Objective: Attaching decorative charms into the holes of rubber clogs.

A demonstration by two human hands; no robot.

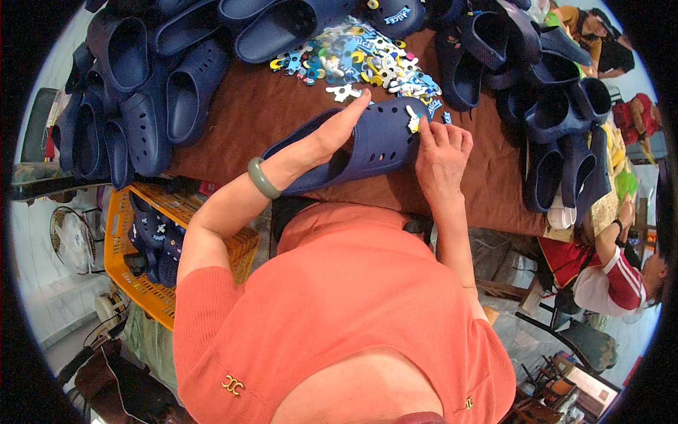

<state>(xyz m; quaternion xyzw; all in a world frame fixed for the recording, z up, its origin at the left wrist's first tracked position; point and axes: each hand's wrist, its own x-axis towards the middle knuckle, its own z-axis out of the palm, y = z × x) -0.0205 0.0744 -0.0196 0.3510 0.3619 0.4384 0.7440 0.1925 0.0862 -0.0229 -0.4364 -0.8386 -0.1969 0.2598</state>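
Note:
A dark blue clog (385, 138) lies across the near part of the table, its toe to the right. My left hand (332, 138) reaches into its opening and holds it. The thumb side shows, while the other fingers are hidden inside. Bent fingers of my right hand (443, 152) are at the toe, the thumb and fingertip against a small white and yellow charm (413, 120) on the upper. A blue and white lettered charm (433, 107) sits beside it on the toe. Just beyond the clog, a pile of loose charms (385, 67) spreads around a clear plastic bag (339, 53).
Dark blue clogs are heaped at the left (127, 92) and right (558, 106) of the brown cloth-covered table (240, 116). An orange crate (145, 300) with decorated clogs stands below at left. Another person (614, 279) sits at the right, with more people farther back.

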